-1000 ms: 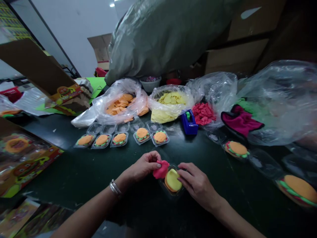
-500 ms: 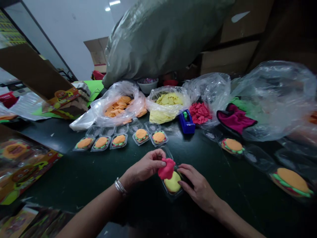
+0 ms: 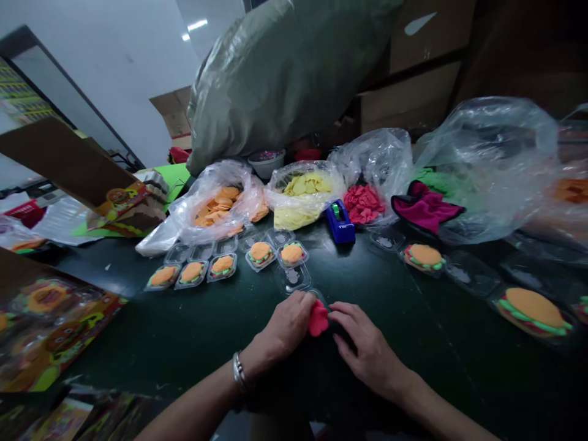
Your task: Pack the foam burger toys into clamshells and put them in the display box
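My left hand, wearing a silvery bangle at the wrist, pinches a ruffled pinkish-red piece. That piece covers the spot in front of me where a small clear plastic box sits; only a bit of the box's rim shows behind my fingers. To the right, my right hand rests beside the piece, thumb and fingers apart and curved, fingertips near the box edge. Whether they touch it I cannot tell. Just beyond my hands lies an open clear lid or box.
Clear boxes with toy burgers stand in a row behind, others on the right. Bags hold orange discs, yellow discs and pink pieces. A blue tape dispenser and a printed carton flank the dark table.
My left hand has brought the pinkish-red piece down over the box, and the yellow disc is now hidden. My right hand stays beside it. The camera view has shifted and tilted slightly.
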Demonstrator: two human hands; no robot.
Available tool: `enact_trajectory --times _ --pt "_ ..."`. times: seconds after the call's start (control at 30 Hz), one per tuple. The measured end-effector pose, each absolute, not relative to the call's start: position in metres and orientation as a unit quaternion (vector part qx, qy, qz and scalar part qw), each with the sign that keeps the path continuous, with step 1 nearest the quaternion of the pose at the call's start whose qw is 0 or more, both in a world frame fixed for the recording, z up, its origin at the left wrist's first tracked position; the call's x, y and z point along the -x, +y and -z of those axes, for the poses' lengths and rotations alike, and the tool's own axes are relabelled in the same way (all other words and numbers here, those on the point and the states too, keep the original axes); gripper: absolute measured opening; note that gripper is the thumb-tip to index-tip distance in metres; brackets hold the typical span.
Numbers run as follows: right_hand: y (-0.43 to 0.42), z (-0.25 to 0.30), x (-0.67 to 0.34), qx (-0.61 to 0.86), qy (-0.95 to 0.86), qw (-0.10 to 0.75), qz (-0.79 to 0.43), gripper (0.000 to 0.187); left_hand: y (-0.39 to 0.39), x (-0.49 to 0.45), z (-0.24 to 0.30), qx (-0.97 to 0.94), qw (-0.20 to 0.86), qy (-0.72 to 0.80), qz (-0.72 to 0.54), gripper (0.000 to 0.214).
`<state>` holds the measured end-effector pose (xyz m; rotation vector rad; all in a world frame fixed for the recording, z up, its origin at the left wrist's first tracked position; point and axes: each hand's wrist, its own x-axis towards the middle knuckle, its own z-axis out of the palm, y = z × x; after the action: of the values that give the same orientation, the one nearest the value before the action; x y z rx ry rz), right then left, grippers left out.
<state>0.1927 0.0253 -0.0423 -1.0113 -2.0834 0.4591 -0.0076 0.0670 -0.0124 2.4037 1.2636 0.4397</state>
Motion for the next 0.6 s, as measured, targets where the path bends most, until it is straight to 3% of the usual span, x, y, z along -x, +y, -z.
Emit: enact_trajectory --times 0.17,0.33,0.47,0.6 --pt "0.029 0.048 -0.181 0.399 -0.820 0.368 -0.179 0.036 0.066 0.007 0.009 -0.829 0.172 0.502 -0.174 0.013" --pt "0.034 0.049 -0.182 0.392 -0.827 0.370 -0.161 0.033 0.068 0.014 -0.004 -0.838 0.132 0.519 -0.105 0.019" --pt "0.035 0.034 -0.169 0.376 -0.842 0.371 -0.106 0.031 0.064 0.023 -0.011 -0.847 0.122 0.482 -0.189 0.026" --pt "0.045 0.030 -0.153 0.332 -0.888 0.312 -0.054 0.019 0.062 0.037 0.008 -0.870 0.128 0.423 -0.218 0.024"
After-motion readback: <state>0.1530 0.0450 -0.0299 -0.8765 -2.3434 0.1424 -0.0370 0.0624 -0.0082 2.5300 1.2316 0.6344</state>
